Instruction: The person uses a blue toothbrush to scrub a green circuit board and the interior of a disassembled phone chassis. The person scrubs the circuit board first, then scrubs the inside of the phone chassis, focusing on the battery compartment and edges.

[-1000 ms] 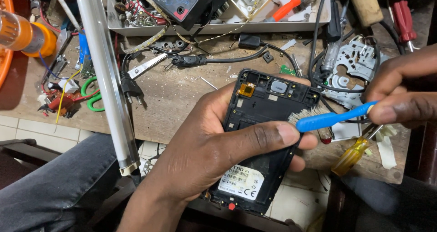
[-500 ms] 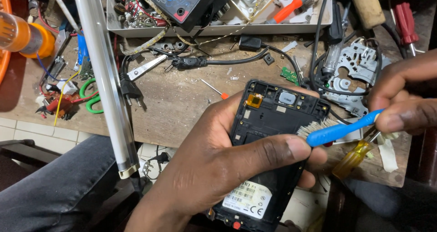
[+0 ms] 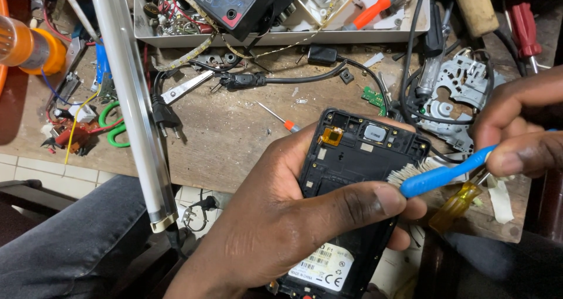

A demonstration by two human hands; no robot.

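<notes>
We are cradling the light, rigid but fragile opened phone (image 3: pixel 352 199) by its edges in our closed left hand (image 3: pixel 281 228) over the bench's (image 3: pixel 234 134) front edge while our right hand (image 3: pixel 522 129) is pinching the blue brush (image 3: pixel 440 174).

The opened phone (image 3: pixel 352 176) is black inside, with a small orange-gold square part near its upper left, a grey square part beside that, and a white label with black print at its lower end. The brush (image 3: pixel 446 174) has a bright blue handle and off-white bristles. The screwdriver handle (image 3: pixel 456 206) under it is translucent amber. The workbench (image 3: pixel 234 134) is worn brown wood. The fluorescent tube (image 3: pixel 132 108) is white with a metal end cap. The scissors (image 3: pixel 112 126) have green handles. The tray (image 3: pixel 275 38) is light grey; the multimeter (image 3: pixel 243 2) in it is black with red trim. The plug (image 3: pixel 163 114) is black. The trouser leg (image 3: pixel 76 240) is dark grey.
</notes>
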